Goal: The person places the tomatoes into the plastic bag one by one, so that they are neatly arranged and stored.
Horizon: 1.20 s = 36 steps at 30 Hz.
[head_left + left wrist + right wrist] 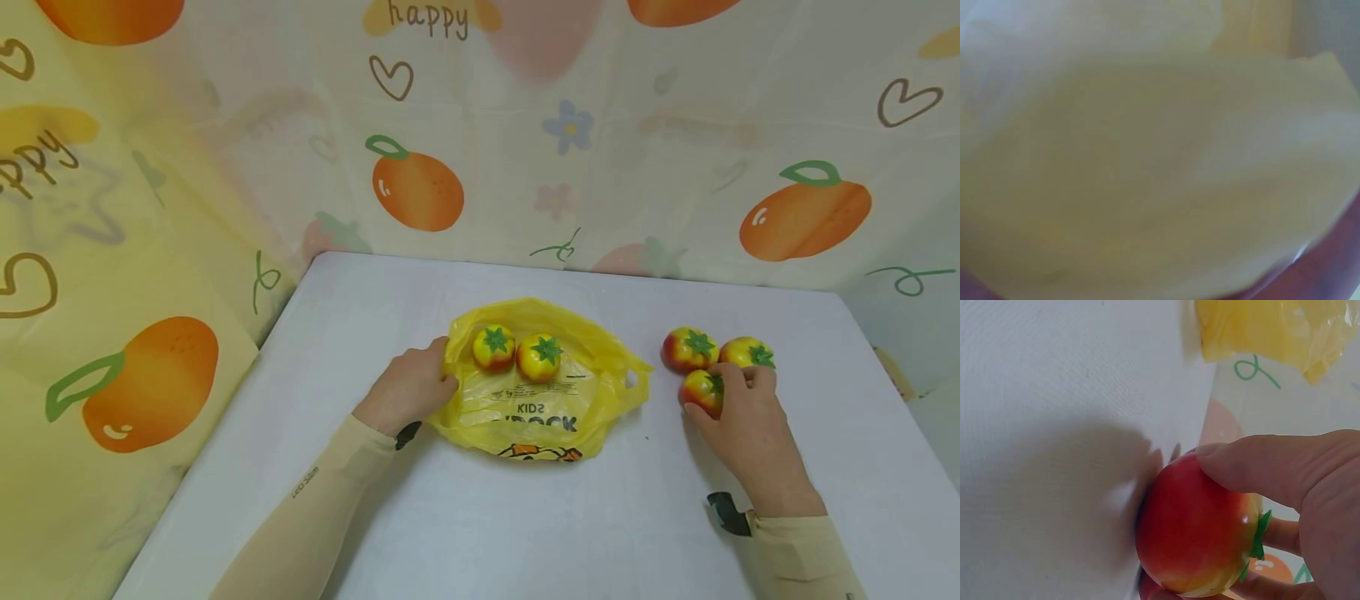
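Note:
A yellow plastic bag point(540, 392) lies spread on the table with its mouth open. Two red-and-yellow toy tomatoes with green star-shaped tops, one left point(493, 348) and one right point(538, 358), sit inside it. My left hand point(408, 387) pinches the bag's left rim; in the left wrist view the blurred yellow plastic point(1147, 175) fills most of the picture. To the right of the bag, my right hand point(757, 433) holds a toy tomato point(1194, 525) between thumb and fingers, close over the table. Just behind it stand two more toy tomatoes point(688, 350) point(746, 353).
The white table point(480, 525) has its back edge against a fruit-printed curtain point(480, 125). More of this printed cloth point(150, 275) hangs along the left side. The bag's right handle loop point(633, 382) points toward the tomatoes on the right.

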Available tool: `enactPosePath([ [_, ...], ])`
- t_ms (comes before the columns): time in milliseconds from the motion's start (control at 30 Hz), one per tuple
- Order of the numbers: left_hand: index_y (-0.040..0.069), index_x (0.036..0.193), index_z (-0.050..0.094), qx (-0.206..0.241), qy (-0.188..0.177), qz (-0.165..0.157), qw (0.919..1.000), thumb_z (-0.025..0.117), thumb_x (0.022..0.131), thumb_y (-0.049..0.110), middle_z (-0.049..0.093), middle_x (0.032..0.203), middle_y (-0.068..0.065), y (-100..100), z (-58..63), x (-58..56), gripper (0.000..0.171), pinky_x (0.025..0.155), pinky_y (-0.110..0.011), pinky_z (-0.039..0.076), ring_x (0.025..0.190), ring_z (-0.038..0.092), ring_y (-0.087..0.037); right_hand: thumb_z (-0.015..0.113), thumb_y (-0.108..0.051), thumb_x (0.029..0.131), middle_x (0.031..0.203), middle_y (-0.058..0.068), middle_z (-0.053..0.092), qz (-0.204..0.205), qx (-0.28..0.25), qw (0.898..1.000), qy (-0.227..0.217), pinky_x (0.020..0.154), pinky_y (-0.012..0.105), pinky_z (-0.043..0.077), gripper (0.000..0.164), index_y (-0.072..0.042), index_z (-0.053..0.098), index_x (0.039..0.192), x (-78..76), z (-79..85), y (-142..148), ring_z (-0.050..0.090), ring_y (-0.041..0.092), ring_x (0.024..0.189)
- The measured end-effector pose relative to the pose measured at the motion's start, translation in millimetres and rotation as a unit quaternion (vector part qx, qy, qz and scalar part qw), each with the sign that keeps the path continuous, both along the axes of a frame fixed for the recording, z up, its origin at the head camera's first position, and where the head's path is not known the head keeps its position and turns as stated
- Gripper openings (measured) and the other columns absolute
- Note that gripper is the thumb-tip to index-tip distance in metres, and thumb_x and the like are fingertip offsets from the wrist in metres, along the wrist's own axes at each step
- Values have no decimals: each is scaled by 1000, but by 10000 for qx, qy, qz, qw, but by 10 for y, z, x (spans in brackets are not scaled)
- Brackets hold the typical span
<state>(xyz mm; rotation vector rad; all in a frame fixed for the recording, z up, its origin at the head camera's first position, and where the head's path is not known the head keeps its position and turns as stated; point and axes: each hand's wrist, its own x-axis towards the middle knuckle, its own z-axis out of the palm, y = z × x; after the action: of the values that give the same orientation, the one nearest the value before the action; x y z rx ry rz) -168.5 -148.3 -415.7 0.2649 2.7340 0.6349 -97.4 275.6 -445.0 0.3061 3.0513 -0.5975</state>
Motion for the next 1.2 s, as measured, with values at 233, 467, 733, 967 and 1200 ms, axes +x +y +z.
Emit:
enactPosePath([
  [233,-2,150,48,-46,-31,22,10000,55,104,20,66,86,-9,-7,7,-3,52,58,-30,45,62,57,-22,79,-30,97,140,42,40,132,19,9999,75,100,77,49,71,8,43,146,-4,-18,0,52,60,113],
  [467,-1,147,50,-41,13,0,10000,55,103,20,66,89,-10,-3,10,2,48,60,-30,46,65,59,-23,80,-31,97,141,42,40,100,71,9999,-14,100,77,49,73,8,42,146,-6,12,-16,52,59,113],
  [733,-1,148,49,-97,33,16,9999,55,104,21,67,91,-10,3,13,9,50,61,-31,47,67,60,-23,81,-35,96,144,42,40,135,99,9999,-17,100,77,49,76,7,43,147,-32,60,-72,52,59,115],
  [967,-1,147,50,-73,-4,30,10000,56,104,20,67,90,-10,8,9,13,48,60,-30,46,66,59,-23,81,-32,96,143,39,43,289,8,9989,368,100,77,49,70,4,46,144,-59,158,-174,51,57,117],
  [1200,-1,150,48,-76,-18,54,10000,55,104,19,67,93,-11,8,11,11,51,60,-30,47,66,60,-24,82,-27,95,138,38,47,453,14,9961,758,98,76,51,66,5,48,143,-96,301,-295,53,57,113],
])
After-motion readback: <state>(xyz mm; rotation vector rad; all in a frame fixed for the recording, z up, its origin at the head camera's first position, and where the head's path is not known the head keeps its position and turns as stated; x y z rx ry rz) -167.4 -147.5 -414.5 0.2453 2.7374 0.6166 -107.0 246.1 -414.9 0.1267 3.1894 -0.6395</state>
